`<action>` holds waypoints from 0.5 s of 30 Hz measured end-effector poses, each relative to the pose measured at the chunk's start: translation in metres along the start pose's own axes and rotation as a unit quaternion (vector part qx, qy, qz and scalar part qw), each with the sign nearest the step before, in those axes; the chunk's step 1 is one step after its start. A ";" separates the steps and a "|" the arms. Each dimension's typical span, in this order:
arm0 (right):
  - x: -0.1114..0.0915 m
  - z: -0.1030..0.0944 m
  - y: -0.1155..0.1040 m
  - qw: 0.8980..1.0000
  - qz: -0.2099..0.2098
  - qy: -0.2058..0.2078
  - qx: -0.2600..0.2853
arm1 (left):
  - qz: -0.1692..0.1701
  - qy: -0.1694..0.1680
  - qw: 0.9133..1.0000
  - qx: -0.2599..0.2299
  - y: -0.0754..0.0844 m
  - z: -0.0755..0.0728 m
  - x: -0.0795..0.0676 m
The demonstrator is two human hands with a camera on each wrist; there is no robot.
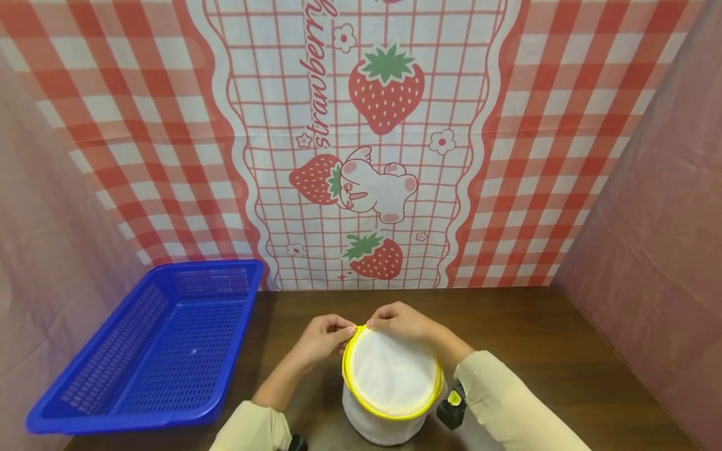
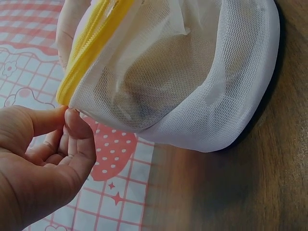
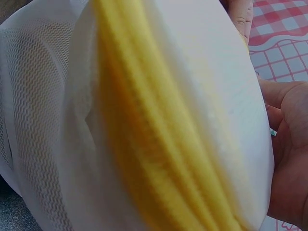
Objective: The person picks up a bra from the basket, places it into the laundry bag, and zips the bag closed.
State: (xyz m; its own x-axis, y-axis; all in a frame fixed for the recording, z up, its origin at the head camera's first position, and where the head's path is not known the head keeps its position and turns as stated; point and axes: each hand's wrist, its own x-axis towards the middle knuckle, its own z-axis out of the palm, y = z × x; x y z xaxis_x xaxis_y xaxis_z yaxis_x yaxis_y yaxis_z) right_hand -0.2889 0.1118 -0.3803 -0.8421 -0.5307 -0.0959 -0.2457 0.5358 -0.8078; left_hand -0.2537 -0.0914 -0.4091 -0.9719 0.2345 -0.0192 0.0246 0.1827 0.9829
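Observation:
A round white mesh bag [image 1: 389,382] with a yellow zipper rim [image 1: 352,347] stands on the dark wooden table [image 1: 564,363] in front of me. My left hand [image 1: 324,338] pinches the far edge of the yellow rim [image 2: 79,62] between thumb and fingers. My right hand [image 1: 403,322] grips the rim just beside it, fingers curled over the top. In the right wrist view the yellow zipper band [image 3: 154,144] fills the frame, with my right hand [image 3: 288,144] at its edge. Something dark shows faintly through the mesh [image 2: 159,96].
A blue plastic basket [image 1: 152,351] sits on the table at the left, with nothing in it. A red checked strawberry cloth [image 1: 372,144] hangs behind. Pinkish cloth walls [image 1: 654,219] close both sides. A small black and yellow object [image 1: 452,404] lies by my right sleeve.

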 end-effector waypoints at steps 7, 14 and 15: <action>0.000 0.001 -0.001 1.000 0.005 0.004 -0.003 | -0.002 0.002 1.000 -0.002 0.001 0.000 -0.002; 0.000 0.001 -0.003 1.000 0.003 0.008 -0.010 | 0.004 0.000 1.000 -0.008 0.002 0.000 -0.005; 0.000 0.001 -0.002 1.000 0.004 0.008 -0.010 | 0.005 0.000 1.000 -0.007 0.002 0.000 -0.005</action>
State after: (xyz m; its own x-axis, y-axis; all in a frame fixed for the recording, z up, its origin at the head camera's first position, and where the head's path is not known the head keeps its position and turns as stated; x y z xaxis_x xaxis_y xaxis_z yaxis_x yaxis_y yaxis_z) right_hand -0.2878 0.1102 -0.3787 -0.8520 -0.5153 -0.0922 -0.2488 0.5534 -0.7949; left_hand -0.2489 -0.0923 -0.4066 -0.9717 0.2361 -0.0084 0.0317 0.1659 0.9856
